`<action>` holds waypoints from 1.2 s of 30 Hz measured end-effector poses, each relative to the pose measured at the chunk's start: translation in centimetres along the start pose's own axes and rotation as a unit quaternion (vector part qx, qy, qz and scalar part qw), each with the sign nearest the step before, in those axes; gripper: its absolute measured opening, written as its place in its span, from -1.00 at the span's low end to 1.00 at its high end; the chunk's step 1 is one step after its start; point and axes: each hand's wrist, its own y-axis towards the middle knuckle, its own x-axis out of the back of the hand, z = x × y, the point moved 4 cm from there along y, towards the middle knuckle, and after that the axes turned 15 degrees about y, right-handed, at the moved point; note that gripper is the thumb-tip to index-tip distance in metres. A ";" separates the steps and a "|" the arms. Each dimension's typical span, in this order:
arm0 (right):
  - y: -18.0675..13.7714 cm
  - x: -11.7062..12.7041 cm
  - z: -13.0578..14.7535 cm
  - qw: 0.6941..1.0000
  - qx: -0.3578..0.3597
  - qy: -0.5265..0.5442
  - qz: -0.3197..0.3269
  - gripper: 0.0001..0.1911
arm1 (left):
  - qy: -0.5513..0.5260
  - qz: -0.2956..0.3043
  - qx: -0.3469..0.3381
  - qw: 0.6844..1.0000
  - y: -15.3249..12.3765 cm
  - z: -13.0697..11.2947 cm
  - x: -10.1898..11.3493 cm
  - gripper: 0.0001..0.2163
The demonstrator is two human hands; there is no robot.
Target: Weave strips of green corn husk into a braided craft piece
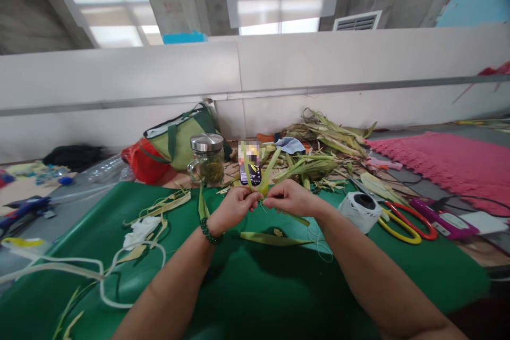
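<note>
My left hand (237,206) pinches a small bunch of green corn husk strips (272,166) at their base, and the strips fan upward. Close against it, my right hand (294,197) is closed, its fingertips pinched at the same base, where fine pale strands show. Loops of thin thread (324,251) lie on the green mat (255,287) below the right wrist. A single flat husk strip (274,239) rests on the mat under both hands. Just behind the bunch stands a phone (250,176) with its screen lit, partly covered by the husks.
Right of my hands are a white-wrapped spool (359,212), red and yellow-handled scissors (404,223) and a purple device (444,218). A husk pile (326,135) lies behind. Leftward are a lidded glass mug (209,164), a green bag (179,141), crumpled tissue (141,231) and white tubing (101,276).
</note>
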 end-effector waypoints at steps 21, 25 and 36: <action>-0.4 0.7 0.5 1.000 -0.014 0.021 0.009 -0.70 | -0.163 0.026 0.059 0.985 -0.2 0.4 -0.2 -0.74; -0.2 1.0 0.1 1.000 -0.012 -0.027 0.006 -0.68 | -0.189 -0.001 0.079 0.979 0.0 1.0 -0.1 -0.77; -0.2 -2.4 1.6 0.968 0.068 -0.165 -0.175 -0.58 | -0.347 -0.079 0.103 0.929 0.5 1.8 0.0 -0.67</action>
